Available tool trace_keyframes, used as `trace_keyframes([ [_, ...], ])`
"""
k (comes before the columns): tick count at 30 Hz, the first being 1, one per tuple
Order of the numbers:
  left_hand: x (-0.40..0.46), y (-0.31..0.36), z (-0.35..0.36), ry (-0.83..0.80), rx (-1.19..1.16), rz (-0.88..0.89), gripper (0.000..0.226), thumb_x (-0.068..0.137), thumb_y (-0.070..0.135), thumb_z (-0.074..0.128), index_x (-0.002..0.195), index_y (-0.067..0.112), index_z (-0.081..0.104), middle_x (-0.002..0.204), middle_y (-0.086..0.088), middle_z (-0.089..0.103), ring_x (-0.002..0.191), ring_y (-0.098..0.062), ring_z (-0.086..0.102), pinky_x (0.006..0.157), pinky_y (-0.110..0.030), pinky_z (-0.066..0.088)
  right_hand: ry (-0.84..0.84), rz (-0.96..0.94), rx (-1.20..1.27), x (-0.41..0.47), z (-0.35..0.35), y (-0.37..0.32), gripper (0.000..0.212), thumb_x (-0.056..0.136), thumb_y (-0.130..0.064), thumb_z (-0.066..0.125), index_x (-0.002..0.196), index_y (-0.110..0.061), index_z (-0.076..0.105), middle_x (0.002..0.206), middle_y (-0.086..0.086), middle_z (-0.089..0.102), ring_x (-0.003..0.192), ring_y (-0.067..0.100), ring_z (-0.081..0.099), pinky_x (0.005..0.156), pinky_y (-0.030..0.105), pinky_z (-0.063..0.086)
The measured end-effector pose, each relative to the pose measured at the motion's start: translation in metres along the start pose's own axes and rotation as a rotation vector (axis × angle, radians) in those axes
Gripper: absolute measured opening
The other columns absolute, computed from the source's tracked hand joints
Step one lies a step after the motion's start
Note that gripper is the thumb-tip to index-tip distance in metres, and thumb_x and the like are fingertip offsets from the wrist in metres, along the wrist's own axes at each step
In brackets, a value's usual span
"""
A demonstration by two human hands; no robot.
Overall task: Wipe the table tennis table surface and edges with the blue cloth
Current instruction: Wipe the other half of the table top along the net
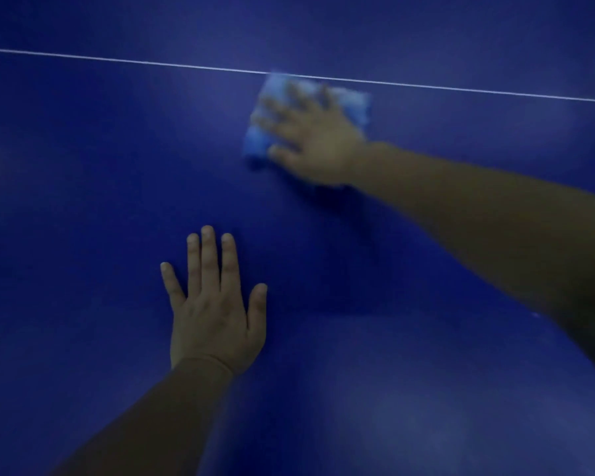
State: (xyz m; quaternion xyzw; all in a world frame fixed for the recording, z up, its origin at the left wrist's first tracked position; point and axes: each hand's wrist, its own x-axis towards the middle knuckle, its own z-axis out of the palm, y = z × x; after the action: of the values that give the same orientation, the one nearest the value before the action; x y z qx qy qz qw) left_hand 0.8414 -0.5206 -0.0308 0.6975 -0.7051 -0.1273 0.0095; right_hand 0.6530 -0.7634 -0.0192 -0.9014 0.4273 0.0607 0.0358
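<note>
Hands are seen from above, both laid on the dark blue, smooth-surfaced table tennis desk point(83, 201). The right hand point(318, 146) is stretched forward at the end of a bare forearm entering from the right edge, and its fingers point(294, 94) are spread and laid flat on top of the light blue folded cloth point(258, 139), which is pressed against the desk beneath the palm. That hand and the cloth are blurred, so the exact lie of the thumb cannot be told. The cloth is found just below the thin white line point(117, 60) painted across the desk, its far corner touching or just overlapping that line; which of the two cannot be told through the blur. The left hand point(217, 321) is placed nearer the camera, well apart from the cloth, palm down on the bare desk with its fingers straight and slightly fanned, nothing being held. Its bare forearm is seen running down to the lower left. A dark shadow is cast on the desk between the two arms, and paler, hazy patches are visible on the surface at the lower right.
</note>
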Motion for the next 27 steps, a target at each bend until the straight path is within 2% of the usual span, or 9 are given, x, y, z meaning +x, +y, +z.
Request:
trace_keyframes([
  [4, 0.0, 0.0, 0.0, 0.025, -0.057, 0.002, 0.075, 0.102, 0.058, 0.01, 0.159, 0.01, 0.002, 0.169, -0.012, -0.002, 0.156, -0.026, -0.006, 0.123, -0.06, -0.002, 0.021, -0.676, -0.121, -0.082, 0.016, -0.05, 0.055, 0.103, -0.053, 0.028, 0.153, -0.033, 0.039, 0.163, 0.0, 0.03, 0.152, 0.037, 0.016, 0.117, 0.067, 0.008],
  [7, 0.0, -0.001, 0.001, 0.001, -0.01, 0.013, 0.073, 0.102, 0.058, 0.013, 0.159, 0.013, 0.008, 0.169, -0.014, 0.003, 0.156, -0.028, -0.006, 0.122, -0.062, -0.002, -0.089, -0.961, -0.138, -0.179, 0.023, -0.041, 0.049, 0.101, -0.052, 0.039, 0.145, -0.034, 0.051, 0.158, 0.0, 0.041, 0.149, 0.04, 0.024, 0.113, 0.07, 0.012],
  [10, 0.001, -0.002, 0.002, -0.013, 0.035, 0.006, 0.074, 0.101, 0.056, 0.021, 0.16, 0.012, 0.012, 0.168, -0.015, 0.004, 0.156, -0.031, -0.006, 0.121, -0.065, 0.001, -0.11, -0.793, -0.085, -0.204, 0.029, 0.007, 0.051, 0.102, -0.053, 0.036, 0.142, -0.028, 0.054, 0.153, 0.004, 0.048, 0.145, 0.041, 0.03, 0.114, 0.069, 0.01],
  [14, 0.002, 0.0, 0.001, -0.026, 0.035, 0.018, 0.076, 0.101, 0.061, 0.02, 0.16, 0.015, 0.008, 0.169, -0.014, -0.002, 0.156, -0.029, -0.011, 0.121, -0.064, -0.002, -0.027, -0.122, -0.017, -0.137, 0.016, 0.068, 0.061, 0.102, -0.059, 0.021, 0.153, -0.028, 0.033, 0.161, 0.007, 0.034, 0.148, 0.042, 0.024, 0.111, 0.07, 0.02],
  [16, 0.001, 0.001, 0.0, -0.026, 0.045, 0.008, 0.078, 0.1, 0.063, 0.021, 0.16, 0.015, 0.008, 0.169, -0.014, -0.003, 0.156, -0.028, -0.012, 0.122, -0.063, -0.003, 0.016, 0.188, 0.05, -0.095, 0.006, 0.059, 0.064, 0.099, -0.059, 0.02, 0.157, -0.034, 0.025, 0.166, -0.001, 0.02, 0.153, 0.036, 0.012, 0.116, 0.068, 0.011],
  [18, 0.0, 0.001, -0.001, -0.024, 0.046, 0.002, 0.079, 0.099, 0.063, 0.021, 0.16, 0.014, 0.01, 0.169, -0.014, -0.002, 0.156, -0.028, -0.01, 0.122, -0.063, -0.003, 0.051, 0.357, 0.076, -0.072, 0.008, 0.007, 0.062, 0.098, -0.054, 0.022, 0.157, -0.035, 0.025, 0.167, -0.003, 0.016, 0.154, 0.035, 0.008, 0.117, 0.067, 0.008],
  [21, 0.002, 0.0, -0.001, -0.037, 0.048, 0.004, 0.08, 0.097, 0.061, 0.02, 0.161, 0.013, 0.011, 0.169, -0.014, -0.002, 0.156, -0.029, -0.01, 0.121, -0.063, -0.005, 0.151, 0.127, 0.084, -0.131, 0.031, -0.108, 0.056, 0.098, -0.043, 0.035, 0.151, -0.026, 0.044, 0.161, 0.007, 0.035, 0.149, 0.044, 0.023, 0.111, 0.074, 0.016],
  [23, 0.002, 0.0, -0.001, -0.042, 0.043, 0.011, 0.08, 0.095, 0.06, 0.02, 0.161, 0.014, 0.01, 0.169, -0.014, -0.004, 0.155, -0.029, -0.012, 0.121, -0.063, -0.006, 0.089, -0.063, 0.083, -0.22, 0.039, -0.159, 0.054, 0.099, -0.04, 0.047, 0.152, -0.031, 0.043, 0.163, 0.006, 0.031, 0.151, 0.042, 0.018, 0.112, 0.074, 0.016],
  [27, 0.001, 0.001, -0.003, -0.036, 0.045, -0.009, 0.077, 0.099, 0.06, 0.018, 0.161, 0.016, 0.008, 0.169, -0.013, -0.007, 0.155, -0.028, -0.014, 0.121, -0.061, -0.007, -0.051, -0.317, 0.056, -0.33, 0.044, -0.107, 0.056, 0.095, -0.044, 0.051, 0.15, -0.04, 0.04, 0.163, 0.002, 0.029, 0.15, 0.043, 0.019, 0.114, 0.07, 0.014],
])
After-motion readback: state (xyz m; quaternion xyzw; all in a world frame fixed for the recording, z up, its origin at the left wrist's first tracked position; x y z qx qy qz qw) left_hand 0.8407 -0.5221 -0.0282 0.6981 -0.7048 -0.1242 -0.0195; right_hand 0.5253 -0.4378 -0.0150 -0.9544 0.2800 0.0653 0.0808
